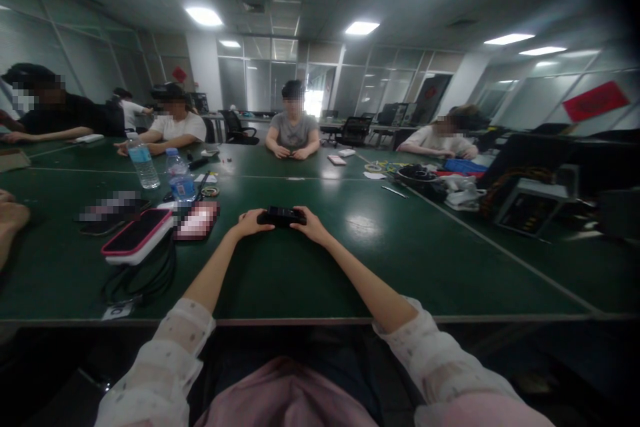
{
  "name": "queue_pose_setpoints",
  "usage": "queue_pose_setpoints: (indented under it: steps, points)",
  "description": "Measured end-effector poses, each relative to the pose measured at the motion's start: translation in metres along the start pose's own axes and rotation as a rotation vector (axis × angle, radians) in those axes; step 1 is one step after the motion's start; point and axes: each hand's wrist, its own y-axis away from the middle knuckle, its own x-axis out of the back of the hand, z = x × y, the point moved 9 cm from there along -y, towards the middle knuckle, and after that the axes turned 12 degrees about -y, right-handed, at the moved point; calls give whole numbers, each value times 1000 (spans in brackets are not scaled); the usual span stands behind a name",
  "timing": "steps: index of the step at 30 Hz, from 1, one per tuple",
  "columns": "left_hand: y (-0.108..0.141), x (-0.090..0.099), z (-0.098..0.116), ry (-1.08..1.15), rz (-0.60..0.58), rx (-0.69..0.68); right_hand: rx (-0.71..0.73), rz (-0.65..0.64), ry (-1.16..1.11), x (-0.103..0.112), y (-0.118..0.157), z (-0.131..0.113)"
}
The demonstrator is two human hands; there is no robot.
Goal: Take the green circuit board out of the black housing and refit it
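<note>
In the head view my left hand (249,223) and my right hand (311,224) grip the two ends of a small black box-shaped device (281,216). The thumbs lie along its near side, while the fingers curl round the ends and are partly hidden. It rests on or just above the green table (300,267); I cannot tell which. Its upper face looks dark and glossy, with too little detail to name its kind. To the left of my left hand lies a pink phone-like slab (197,220), apart from it.
A pink-rimmed phone (140,233) on a white block, black cables (150,280) and two water bottles (143,161) stand at left. Several people sit around the table; another person's hand (11,217) is at the left edge. A metal-cased box (537,203) and cable clutter (420,175) occupy the right.
</note>
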Motion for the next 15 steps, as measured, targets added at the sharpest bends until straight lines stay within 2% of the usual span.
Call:
queue_pose_setpoints:
  steps: [5, 15]
  points:
    - [3, 4, 2, 0, 1, 1, 10, -29, -11, -3, -1, 0]
    - [2, 2, 2, -33, -7, 13, 21, 10, 8, 1, 0, -6]
